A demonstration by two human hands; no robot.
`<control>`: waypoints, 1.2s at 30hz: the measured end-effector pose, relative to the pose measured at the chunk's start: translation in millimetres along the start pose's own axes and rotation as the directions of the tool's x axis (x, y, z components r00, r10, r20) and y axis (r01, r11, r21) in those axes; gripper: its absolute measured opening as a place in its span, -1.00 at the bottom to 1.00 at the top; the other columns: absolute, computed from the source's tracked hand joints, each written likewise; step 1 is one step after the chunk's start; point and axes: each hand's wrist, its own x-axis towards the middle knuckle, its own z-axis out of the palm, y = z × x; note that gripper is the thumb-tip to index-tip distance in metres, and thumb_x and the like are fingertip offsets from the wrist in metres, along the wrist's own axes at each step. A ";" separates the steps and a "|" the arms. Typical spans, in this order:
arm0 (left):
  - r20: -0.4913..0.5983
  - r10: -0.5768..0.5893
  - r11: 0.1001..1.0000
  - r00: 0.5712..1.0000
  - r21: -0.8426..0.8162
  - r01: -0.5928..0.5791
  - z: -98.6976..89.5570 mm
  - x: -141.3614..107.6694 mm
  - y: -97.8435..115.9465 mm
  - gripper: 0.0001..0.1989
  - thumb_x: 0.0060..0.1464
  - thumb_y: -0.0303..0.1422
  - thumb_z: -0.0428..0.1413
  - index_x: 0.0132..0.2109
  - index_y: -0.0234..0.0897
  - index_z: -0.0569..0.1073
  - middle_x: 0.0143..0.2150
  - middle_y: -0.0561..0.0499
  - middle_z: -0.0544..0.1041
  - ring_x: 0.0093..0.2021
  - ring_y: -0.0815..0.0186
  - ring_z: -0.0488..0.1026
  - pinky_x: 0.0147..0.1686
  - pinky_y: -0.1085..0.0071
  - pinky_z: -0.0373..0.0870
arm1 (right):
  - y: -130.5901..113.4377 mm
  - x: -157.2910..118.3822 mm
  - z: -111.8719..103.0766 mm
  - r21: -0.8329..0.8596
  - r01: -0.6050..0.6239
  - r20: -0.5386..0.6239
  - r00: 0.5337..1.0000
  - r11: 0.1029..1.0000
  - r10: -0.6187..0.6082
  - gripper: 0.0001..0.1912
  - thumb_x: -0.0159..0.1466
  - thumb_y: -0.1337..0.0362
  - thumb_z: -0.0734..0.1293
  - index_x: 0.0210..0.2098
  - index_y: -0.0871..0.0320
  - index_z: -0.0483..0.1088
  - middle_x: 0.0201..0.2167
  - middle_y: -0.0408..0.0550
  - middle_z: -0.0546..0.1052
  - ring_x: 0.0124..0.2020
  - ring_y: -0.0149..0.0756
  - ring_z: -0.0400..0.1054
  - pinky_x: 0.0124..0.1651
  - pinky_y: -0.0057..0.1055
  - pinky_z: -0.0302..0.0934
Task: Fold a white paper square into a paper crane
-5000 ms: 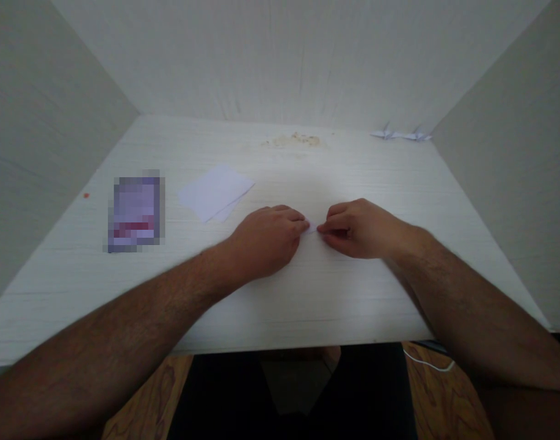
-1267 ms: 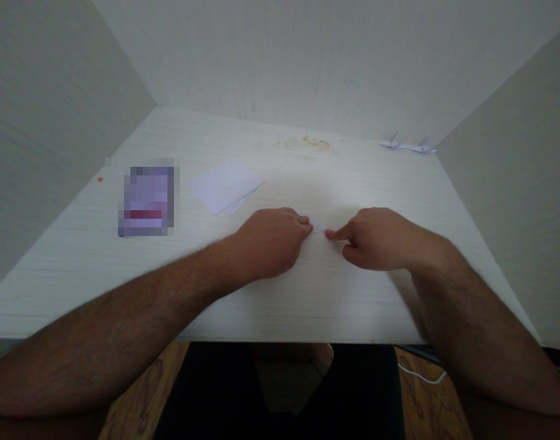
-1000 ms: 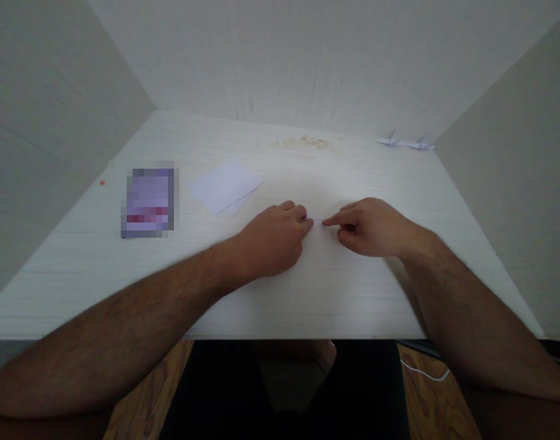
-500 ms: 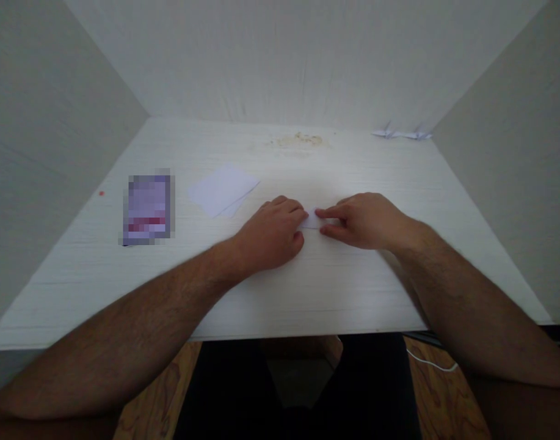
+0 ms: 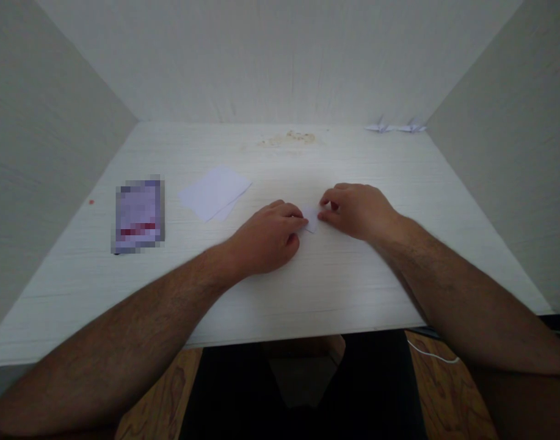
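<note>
A small, smooth piece of folded white paper [image 5: 311, 219] lies on a pale, streaky wood-grain tabletop [image 5: 261, 305], between a person's two bare hands. The left hand [image 5: 273, 237] is curled, fingertips resting on the paper's left side; whether it grips or only presses, I cannot tell. The right hand [image 5: 360, 211] is loosely bent at the paper's right edge, a gap showing between thumb and forefinger; contact is unclear. To the left, thin white sheets [image 5: 214, 190] overlap at an angle, near a blurred purple rectangle [image 5: 140, 214] with a red band. Sharp-pointed origami figures [image 5: 380, 128] stand in the far right corner.
</note>
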 end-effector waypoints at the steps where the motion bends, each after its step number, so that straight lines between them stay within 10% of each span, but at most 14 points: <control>1: 0.000 0.003 1.000 1.000 -0.005 -0.003 0.1 0.0 -0.1 -0.59 0.12 -0.49 0.00 0.05 -0.34 0.60 0.04 -0.12 0.58 0.04 0.14 0.47 0.13 0.20 0.45 | -0.8 0.0 -0.6 -0.012 -0.002 -0.001 1.000 1.000 0.002 -0.69 0.33 0.04 0.28 -0.11 0.04 0.55 -0.15 -0.03 0.60 -0.25 -0.21 0.42 -0.30 -0.33 0.08; 15: 0.123 0.030 0.996 0.992 0.080 -0.040 1.4 -4.7 10.7 -0.50 0.25 -0.34 -0.03 0.31 -0.23 0.38 0.42 -0.14 0.28 0.38 0.02 0.23 0.28 -0.05 0.20 | -6.2 -2.4 -0.7 0.020 -0.063 -0.031 0.997 0.998 0.064 -0.71 0.29 0.07 0.28 -0.15 0.09 0.51 -0.15 0.01 0.58 -0.21 -0.15 0.44 -0.27 -0.29 0.16; 36: 0.182 0.011 0.998 0.983 0.057 -0.022 6.4 -5.2 11.3 -0.47 0.30 -0.29 -0.03 0.37 -0.26 0.26 0.48 -0.14 0.16 0.47 0.06 0.07 0.37 -0.04 0.02 | -2.2 1.3 0.5 0.158 -0.171 0.039 0.985 0.973 0.167 -0.81 0.24 0.12 0.35 -0.33 0.10 0.50 -0.36 -0.03 0.61 -0.35 -0.22 0.43 -0.31 -0.32 0.18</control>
